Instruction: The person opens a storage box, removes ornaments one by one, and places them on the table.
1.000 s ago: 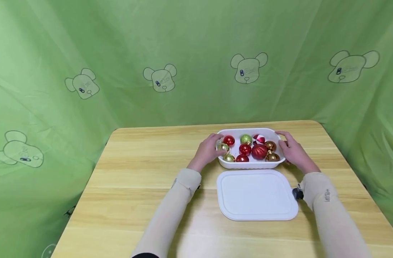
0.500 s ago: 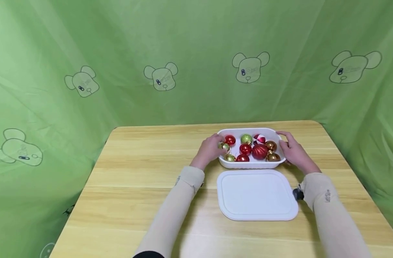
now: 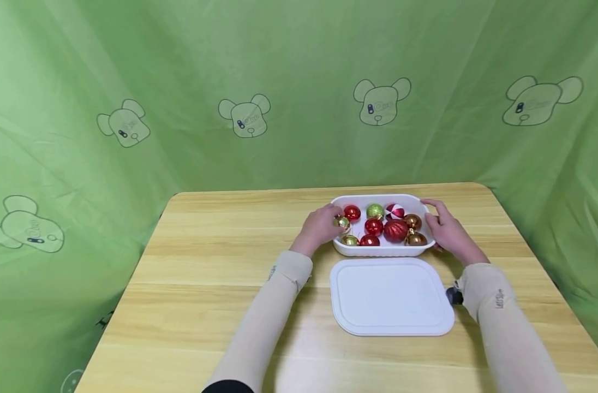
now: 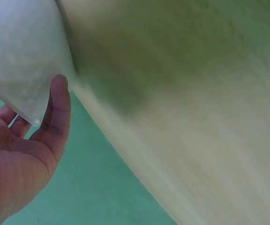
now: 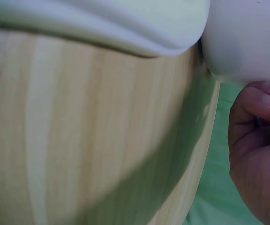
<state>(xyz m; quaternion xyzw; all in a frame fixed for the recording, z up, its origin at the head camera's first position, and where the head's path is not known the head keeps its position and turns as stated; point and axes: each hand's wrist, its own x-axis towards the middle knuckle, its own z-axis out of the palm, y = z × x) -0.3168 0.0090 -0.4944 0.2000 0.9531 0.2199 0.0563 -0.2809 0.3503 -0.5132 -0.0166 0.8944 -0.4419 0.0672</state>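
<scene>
Baubles (image 3: 395, 231) are already gathered in the white tub (image 3: 383, 251) at the bench's (image 3: 220, 262) far side, gripped at both ends by half-curled left hand (image 3: 320, 225) and right hand (image 3: 448, 229); the lid (image 3: 392, 297) is unfitted.

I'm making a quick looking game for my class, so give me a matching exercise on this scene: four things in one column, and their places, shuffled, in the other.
Things
1. lid
2. balls
3. left hand
4. right hand

Places
A. at the right end of the white tub
B. flat on the wooden table, nearer the person than the tub
C. at the left end of the tub
D. inside the tub

Right pairs: 1-B, 2-D, 3-C, 4-A
</scene>
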